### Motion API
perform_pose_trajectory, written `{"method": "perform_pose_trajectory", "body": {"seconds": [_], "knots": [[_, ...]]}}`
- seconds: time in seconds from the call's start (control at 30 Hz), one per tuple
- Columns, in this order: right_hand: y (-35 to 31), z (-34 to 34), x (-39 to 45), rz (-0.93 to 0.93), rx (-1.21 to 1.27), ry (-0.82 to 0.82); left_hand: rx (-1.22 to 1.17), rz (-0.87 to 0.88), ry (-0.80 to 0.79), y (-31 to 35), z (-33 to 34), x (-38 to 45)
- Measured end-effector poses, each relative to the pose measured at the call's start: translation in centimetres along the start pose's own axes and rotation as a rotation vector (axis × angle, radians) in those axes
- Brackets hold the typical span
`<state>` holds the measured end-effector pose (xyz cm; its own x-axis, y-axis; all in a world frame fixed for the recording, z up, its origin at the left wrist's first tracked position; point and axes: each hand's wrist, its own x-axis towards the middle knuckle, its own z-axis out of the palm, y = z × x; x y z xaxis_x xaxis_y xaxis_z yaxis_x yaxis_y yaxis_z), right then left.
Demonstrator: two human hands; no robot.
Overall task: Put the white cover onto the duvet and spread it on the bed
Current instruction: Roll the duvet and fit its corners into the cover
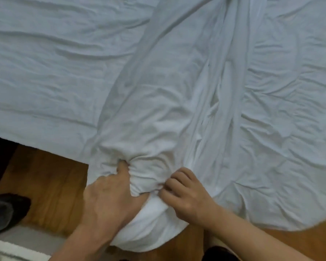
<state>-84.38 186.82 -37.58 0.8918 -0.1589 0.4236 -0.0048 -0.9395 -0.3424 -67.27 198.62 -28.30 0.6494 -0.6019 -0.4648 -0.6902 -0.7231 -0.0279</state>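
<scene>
A long bunched roll of white cover [177,95] runs from the top middle of the bed down to its near edge, where its end hangs over the floor. My left hand [109,198] grips the gathered fabric at that end, thumb dug into the folds. My right hand [184,193] pinches the same bunch from the right with curled fingers. The duvet inside cannot be told apart from the cover. Wrinkled white bedding [45,72] lies flat across the bed on both sides of the roll.
The bed's near edge [51,147] runs across the lower left, with wooden floor [51,185] below it. A dark shoe [6,211] sits at the far left, beside a pale rug [11,249]. Another dark shape [220,253] shows at the bottom edge.
</scene>
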Motion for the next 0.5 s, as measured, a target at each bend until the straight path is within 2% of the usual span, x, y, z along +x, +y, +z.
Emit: {"method": "perform_pose_trajectory", "body": {"seconds": [0.07,0.13,0.23,0.33,0.37,0.43,0.47,0.5], "knots": [[-0.8,-0.4,-1.4,0.021,-0.055,-0.025,-0.418,0.056,0.016,-3.0,-0.5,0.8],[-1.3,-0.9,-3.7,0.069,-0.1,-0.067,-0.773,0.008,0.042,-6.3,-0.9,2.0],[-1.4,0.0,-6.3,0.183,-0.142,-0.159,-1.045,-0.123,0.092,-9.0,-0.1,3.0],[-1.9,1.2,-5.2,0.238,-0.145,-0.279,-1.334,-0.351,0.006,-10.2,2.1,4.3],[-2.3,1.2,-4.3,0.263,-0.125,-0.308,-1.363,-0.383,-0.006,-10.6,2.4,4.8],[-4.2,0.9,-2.4,0.35,-0.049,-0.344,-1.206,-0.308,-0.037,-10.9,1.7,5.2],[-5.2,0.7,-1.5,0.387,-0.022,-0.359,-1.024,-0.22,-0.034,-10.8,1.0,5.0],[-6.3,0.5,-0.5,0.396,-0.004,-0.382,-0.761,-0.067,0.06,-10.7,0.2,4.6]]}}
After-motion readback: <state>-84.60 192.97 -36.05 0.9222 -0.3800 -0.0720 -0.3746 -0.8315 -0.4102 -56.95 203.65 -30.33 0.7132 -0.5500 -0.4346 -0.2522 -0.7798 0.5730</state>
